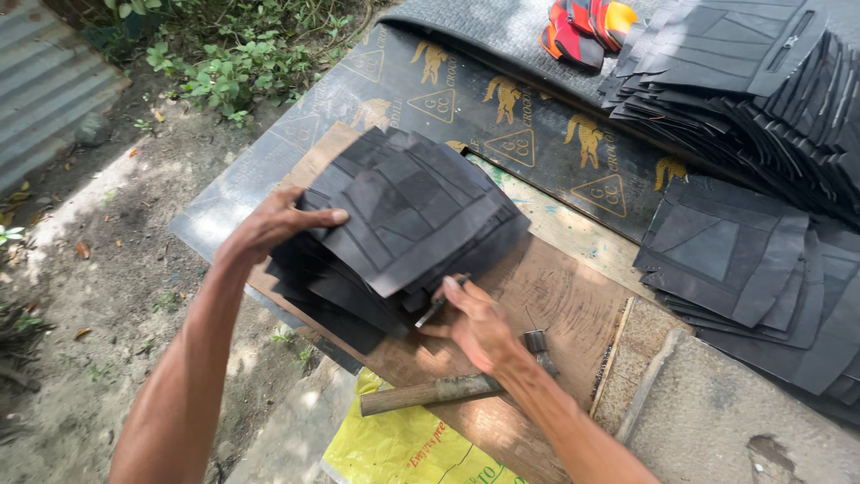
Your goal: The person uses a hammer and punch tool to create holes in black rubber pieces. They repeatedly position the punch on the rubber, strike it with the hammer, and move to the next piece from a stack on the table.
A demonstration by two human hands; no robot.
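Observation:
A thick stack of black rubber pieces point(403, 229) lies on a brown wooden board point(555, 296). My left hand point(278, 224) grips the stack's left edge, thumb on top. At the stack's near corner my right hand point(475, 323) pinches a small dark tool or nail point(436, 306), which points under the pieces. A hammer with a wooden handle point(439, 392) lies on the board just beneath my right wrist; its metal head shows beside the wrist.
More stacks of black pieces lie at the right point(761, 269) and back right point(743, 63). A black patterned mat point(502, 116) covers the table's far side. Red-orange gloves point(587, 27) lie at the back. A yellow sack point(403, 444) hangs below the board. Dirt ground is at the left.

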